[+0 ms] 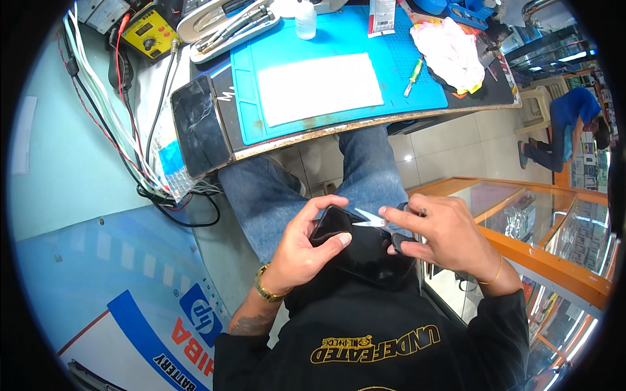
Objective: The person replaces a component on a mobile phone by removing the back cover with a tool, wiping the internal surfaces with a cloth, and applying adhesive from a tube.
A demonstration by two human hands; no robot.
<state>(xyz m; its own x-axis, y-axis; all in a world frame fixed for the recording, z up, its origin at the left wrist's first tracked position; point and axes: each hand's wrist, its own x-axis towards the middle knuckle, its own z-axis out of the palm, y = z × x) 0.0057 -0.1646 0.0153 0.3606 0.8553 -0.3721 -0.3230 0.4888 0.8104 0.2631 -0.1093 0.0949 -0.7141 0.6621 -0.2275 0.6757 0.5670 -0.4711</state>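
Observation:
Above my lap, my left hand (317, 238) pinches a glossy black sheet-like piece (331, 223) between thumb and fingers; its exact kind does not show. A pair of scissors (370, 219) is in my right hand (438, 233), with fingers and thumb around its black handles. The scissor blades are spread apart and point left, close to the edge of the black piece. Whether they touch it I cannot tell. Another shiny black surface (381, 264) lies below the hands, against my lap; whether it belongs to the same piece is unclear.
Ahead stands a workbench with a blue mat (248, 111), a white pad (319, 88), a screwdriver (414, 77), a crumpled cloth (450, 52) and a small bottle (305, 21). A dark tablet (201, 126) rests by its left edge, near cables (134, 156). Glass display cases (521, 218) stand right; a person (566, 127) bends beyond.

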